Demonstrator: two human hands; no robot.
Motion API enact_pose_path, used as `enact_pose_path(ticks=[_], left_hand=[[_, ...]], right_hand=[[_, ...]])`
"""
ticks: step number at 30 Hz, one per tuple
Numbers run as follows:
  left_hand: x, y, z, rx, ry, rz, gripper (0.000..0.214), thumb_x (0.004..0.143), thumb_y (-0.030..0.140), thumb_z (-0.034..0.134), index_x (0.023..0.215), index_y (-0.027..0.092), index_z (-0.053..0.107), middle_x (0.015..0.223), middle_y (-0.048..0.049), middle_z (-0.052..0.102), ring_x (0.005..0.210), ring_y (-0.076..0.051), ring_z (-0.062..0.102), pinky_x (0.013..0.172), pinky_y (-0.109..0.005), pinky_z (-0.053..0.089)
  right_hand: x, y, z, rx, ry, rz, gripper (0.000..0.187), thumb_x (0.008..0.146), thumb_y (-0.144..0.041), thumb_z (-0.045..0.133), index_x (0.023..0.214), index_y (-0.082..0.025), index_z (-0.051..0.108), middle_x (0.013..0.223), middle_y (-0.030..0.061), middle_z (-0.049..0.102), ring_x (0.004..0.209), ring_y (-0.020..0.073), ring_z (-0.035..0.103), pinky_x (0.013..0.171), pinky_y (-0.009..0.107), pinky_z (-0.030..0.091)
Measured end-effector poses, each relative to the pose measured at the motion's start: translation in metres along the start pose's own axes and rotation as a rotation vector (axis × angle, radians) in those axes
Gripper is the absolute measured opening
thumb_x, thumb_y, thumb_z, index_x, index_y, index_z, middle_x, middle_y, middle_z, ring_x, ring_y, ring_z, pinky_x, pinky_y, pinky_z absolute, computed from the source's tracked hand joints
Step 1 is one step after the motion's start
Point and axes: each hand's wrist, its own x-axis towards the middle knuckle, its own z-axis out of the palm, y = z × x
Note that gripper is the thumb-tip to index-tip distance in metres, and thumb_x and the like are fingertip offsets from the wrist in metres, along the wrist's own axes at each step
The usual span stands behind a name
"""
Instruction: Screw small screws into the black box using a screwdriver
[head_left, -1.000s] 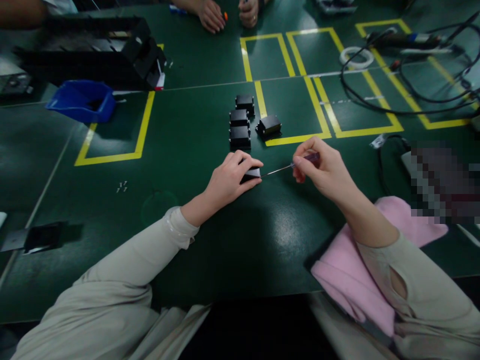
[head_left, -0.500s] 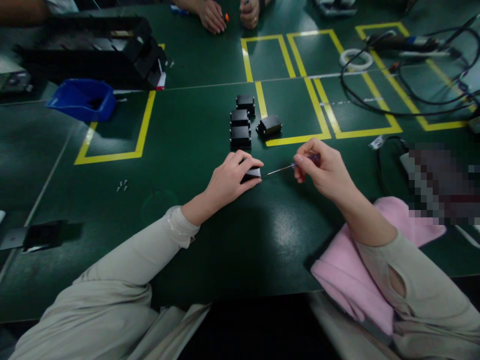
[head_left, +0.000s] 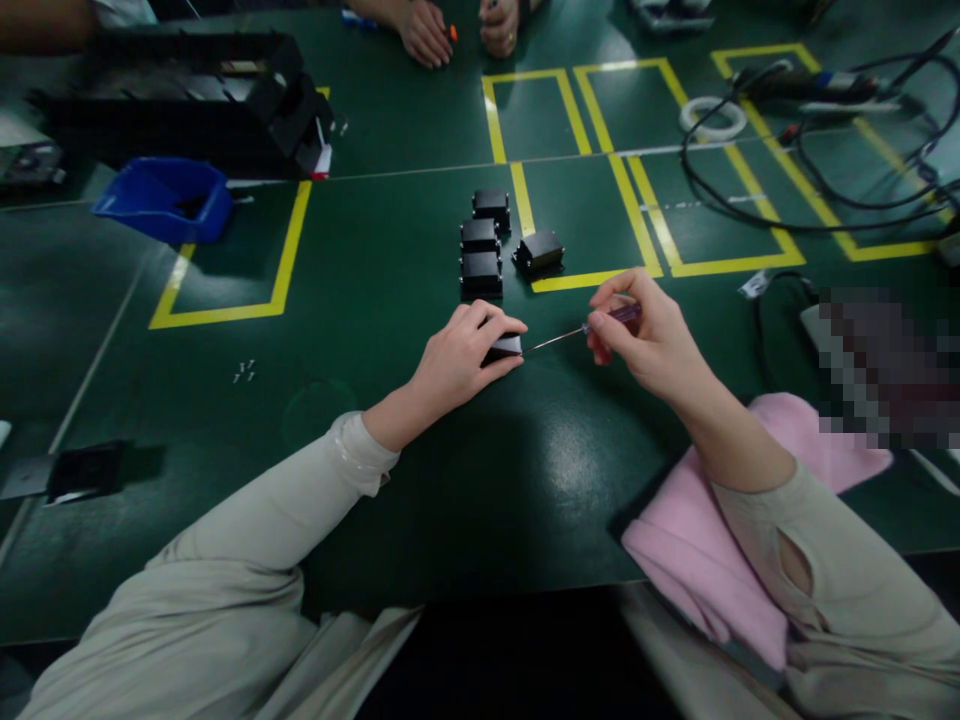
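Observation:
My left hand (head_left: 459, 358) is closed around a small black box (head_left: 505, 347) and presses it onto the green table (head_left: 360, 300). My right hand (head_left: 645, 335) pinches a thin screwdriver (head_left: 600, 322) with a dark purple handle. Its metal shaft runs level to the left, and its tip meets the right side of the box. Just behind the hands, three matching black boxes (head_left: 480, 245) stand in a row, with one more black box (head_left: 537, 250) beside them on a yellow tape line.
A blue bin (head_left: 166, 198) and a black tray (head_left: 187, 100) sit at the far left. Black cables (head_left: 795, 190) and a white tape roll (head_left: 712, 115) lie at the far right. Another person's hands (head_left: 457, 28) rest at the far edge. A pink cloth (head_left: 720, 540) lies under my right forearm.
My right hand's fingers have shifted slightly on the screwdriver handle. The left hand and the box have stayed put.

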Motion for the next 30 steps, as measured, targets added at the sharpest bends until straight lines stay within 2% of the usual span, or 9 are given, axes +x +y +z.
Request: enact_pose_path(ticks=[5,11,16,22,30], left_hand=[[-0.0006,-0.0007,0.0005,0.004,0.010,0.011,0.032,0.096,0.029,0.070,0.125,0.022,0.061,0.122,-0.0076,0.062,0.111,-0.025,0.059,0.089,-0.038,0.052],[-0.0002,0.0005,0.0005,0.009,0.004,0.001,0.033,0.095,0.030,0.071,0.125,0.021,0.062,0.122,-0.0080,0.062,0.112,-0.026,0.059,0.088,-0.038,0.053],[-0.0001,0.0019,-0.0005,0.009,-0.001,-0.005,0.032,0.095,0.029,0.071,0.125,0.021,0.062,0.122,-0.0081,0.063,0.112,-0.026,0.059,0.089,-0.038,0.052],[-0.0008,0.0024,-0.0003,0.009,0.000,0.000,0.033,0.095,0.029,0.071,0.125,0.021,0.062,0.121,-0.0081,0.063,0.111,-0.026,0.059,0.089,-0.039,0.052],[-0.0011,0.0031,-0.0002,0.009,-0.003,-0.005,0.031,0.095,0.029,0.070,0.124,0.022,0.062,0.121,-0.0080,0.063,0.111,-0.025,0.058,0.090,-0.039,0.052]], right_hand=[[-0.0004,0.0002,0.0010,-0.026,0.021,-0.014,0.035,0.091,-0.052,0.072,0.087,-0.023,0.053,0.061,-0.0059,0.061,0.046,0.0073,0.057,0.044,0.020,0.046],[0.0001,0.0006,0.0003,-0.003,0.007,0.000,0.035,0.089,-0.052,0.075,0.095,-0.025,0.053,0.065,-0.0065,0.062,0.046,0.0083,0.058,0.042,0.021,0.047],[0.0002,-0.0001,0.0003,-0.025,0.016,0.005,0.031,0.092,-0.051,0.071,0.089,-0.025,0.054,0.061,-0.0061,0.061,0.046,0.0083,0.057,0.043,0.021,0.047],[-0.0003,-0.0026,0.0001,-0.026,-0.001,0.006,0.026,0.091,-0.041,0.074,0.094,-0.024,0.053,0.063,-0.0069,0.061,0.047,0.0083,0.058,0.043,0.021,0.047],[-0.0006,-0.0047,0.0003,-0.027,0.001,0.009,0.027,0.092,-0.044,0.073,0.089,-0.024,0.054,0.062,-0.0062,0.061,0.047,0.0083,0.057,0.044,0.022,0.047]])
